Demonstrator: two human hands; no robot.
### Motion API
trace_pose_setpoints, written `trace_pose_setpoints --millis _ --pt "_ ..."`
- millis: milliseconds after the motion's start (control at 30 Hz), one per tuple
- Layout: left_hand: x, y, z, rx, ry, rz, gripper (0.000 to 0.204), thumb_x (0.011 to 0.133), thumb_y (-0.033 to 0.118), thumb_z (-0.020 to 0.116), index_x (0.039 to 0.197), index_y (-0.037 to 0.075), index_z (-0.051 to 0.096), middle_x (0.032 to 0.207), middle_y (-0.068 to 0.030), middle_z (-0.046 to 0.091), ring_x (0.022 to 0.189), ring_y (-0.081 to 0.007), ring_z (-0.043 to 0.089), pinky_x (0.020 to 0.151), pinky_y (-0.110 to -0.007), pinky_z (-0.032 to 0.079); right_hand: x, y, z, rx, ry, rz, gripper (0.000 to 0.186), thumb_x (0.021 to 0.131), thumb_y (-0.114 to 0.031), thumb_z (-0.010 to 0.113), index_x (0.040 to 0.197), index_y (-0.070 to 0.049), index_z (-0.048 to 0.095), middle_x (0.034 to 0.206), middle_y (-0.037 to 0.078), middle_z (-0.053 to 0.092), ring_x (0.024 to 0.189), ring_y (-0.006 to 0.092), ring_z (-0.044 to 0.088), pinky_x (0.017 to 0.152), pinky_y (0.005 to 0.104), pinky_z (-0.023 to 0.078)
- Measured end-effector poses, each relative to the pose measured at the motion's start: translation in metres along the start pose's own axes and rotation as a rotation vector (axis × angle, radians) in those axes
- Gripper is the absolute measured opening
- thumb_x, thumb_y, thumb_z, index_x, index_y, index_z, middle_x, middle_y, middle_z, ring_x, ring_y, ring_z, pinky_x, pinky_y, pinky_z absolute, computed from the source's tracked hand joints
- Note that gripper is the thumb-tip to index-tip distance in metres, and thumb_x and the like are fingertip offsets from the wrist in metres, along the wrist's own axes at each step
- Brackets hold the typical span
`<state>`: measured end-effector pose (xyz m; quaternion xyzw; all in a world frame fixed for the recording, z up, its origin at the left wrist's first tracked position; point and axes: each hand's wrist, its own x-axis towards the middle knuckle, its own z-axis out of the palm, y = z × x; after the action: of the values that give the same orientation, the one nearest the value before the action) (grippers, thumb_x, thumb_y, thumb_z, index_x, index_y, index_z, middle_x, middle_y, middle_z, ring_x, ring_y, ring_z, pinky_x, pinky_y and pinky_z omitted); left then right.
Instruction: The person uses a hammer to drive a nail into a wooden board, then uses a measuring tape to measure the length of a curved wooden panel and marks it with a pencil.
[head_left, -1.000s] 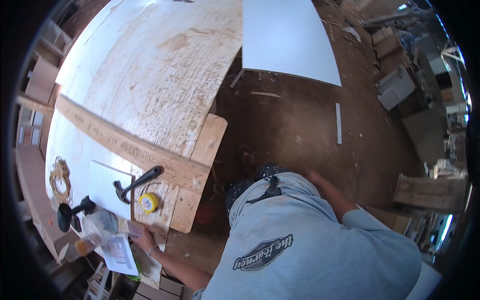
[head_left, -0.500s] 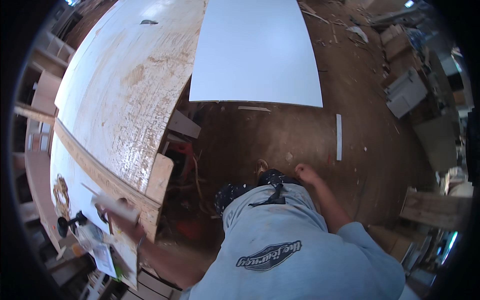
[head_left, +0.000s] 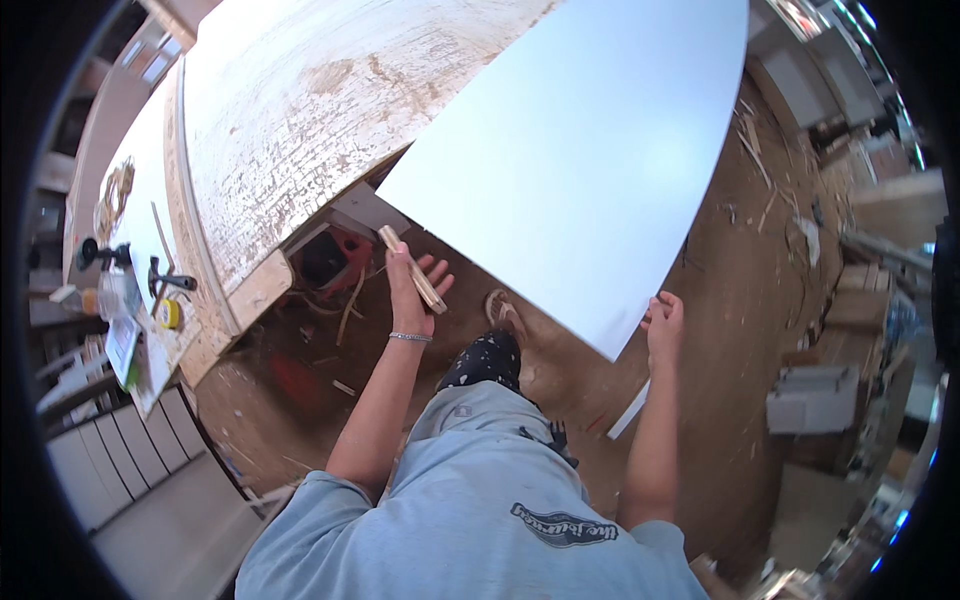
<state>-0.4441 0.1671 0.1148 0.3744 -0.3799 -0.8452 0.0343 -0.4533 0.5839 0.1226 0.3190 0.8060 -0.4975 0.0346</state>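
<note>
My left hand (head_left: 410, 290) is closed on a small wooden block (head_left: 420, 280), held between thumb and palm with the fingertips spread past it. Before me lies a large white panel (head_left: 560, 170), its near corner pointing toward my legs. My right hand (head_left: 664, 325) is at the panel's right edge, just above that corner, with curled fingers pinching the edge. The left hand hovers off the panel's near left edge, apart from it.
A worn workbench (head_left: 300, 110) stands at the left, with a wooden rail (head_left: 190, 190) across it. A hammer (head_left: 170, 280), a yellow tape measure (head_left: 168, 314) and a coil of cord (head_left: 116, 195) lie there. A white strip (head_left: 630, 408) and scraps lie on the brown floor.
My left hand has carried the wooden block from the bench to in front of my body. The right hand has come up to the panel's edge. My view has turned left.
</note>
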Motion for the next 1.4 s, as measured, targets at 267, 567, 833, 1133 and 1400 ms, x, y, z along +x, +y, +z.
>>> trace_pose_setpoints --millis 267,567,833,1133,1400 --pt "0.029 -0.019 0.075 -0.097 0.299 0.26 0.086 0.098 0.055 0.056 0.163 0.026 0.008 0.14 -0.0101 0.043 0.117 -0.0249 0.054 0.093 -0.039 0.049 0.114 -0.028 0.003 0.095 -0.202 0.214 0.063 0.099 -0.04 0.065 0.143 -0.002 0.044 0.137 0.014 0.057 0.122 0.0273 0.056 0.103 0.0423 0.047" --pt "-0.047 -0.132 0.101 -0.056 0.331 0.26 0.07 0.105 0.038 0.051 0.163 0.024 0.013 0.152 -0.0099 0.039 0.135 -0.0247 0.045 0.109 -0.042 0.042 0.199 -0.042 0.033 0.19 -0.166 0.232 0.087 0.09 -0.058 0.069 0.135 0.013 0.046 0.134 0.017 0.058 0.113 0.0309 0.062 0.097 0.0466 0.054" --pt "-0.035 -0.162 0.148 0.223 0.615 0.482 0.086 0.097 0.047 0.063 0.16 0.008 0.02 0.155 -0.0205 0.042 0.143 -0.0287 0.042 0.116 -0.037 0.034 0.261 -0.02 -0.003 0.165 -0.815 0.116 0.075 0.101 -0.06 0.049 0.154 -0.008 0.035 0.153 0.009 0.044 0.136 0.0255 0.045 0.114 0.0401 0.038" --pt "-0.046 -0.171 0.139 0.22 0.5 0.43 0.092 0.095 0.051 0.064 0.161 0.008 0.015 0.152 -0.0249 0.042 0.14 -0.0329 0.044 0.115 -0.04 0.036 0.308 -0.046 -0.003 -0.248 -1.048 0.246 0.088 0.093 -0.077 0.046 0.161 -0.027 0.021 0.164 0.0 0.026 0.147 0.0236 0.028 0.115 0.0468 0.026" --pt "-0.073 -0.211 0.157 0.102 0.342 0.472 0.083 0.098 0.037 0.066 0.161 0.01 0.019 0.163 -0.0144 0.029 0.151 -0.027 0.027 0.122 -0.037 0.025 0.295 -0.031 -0.006 -0.106 -0.95 0.273 0.086 0.094 -0.071 0.051 0.157 -0.017 0.031 0.159 0.002 0.036 0.141 0.0234 0.037 0.113 0.0422 0.035"
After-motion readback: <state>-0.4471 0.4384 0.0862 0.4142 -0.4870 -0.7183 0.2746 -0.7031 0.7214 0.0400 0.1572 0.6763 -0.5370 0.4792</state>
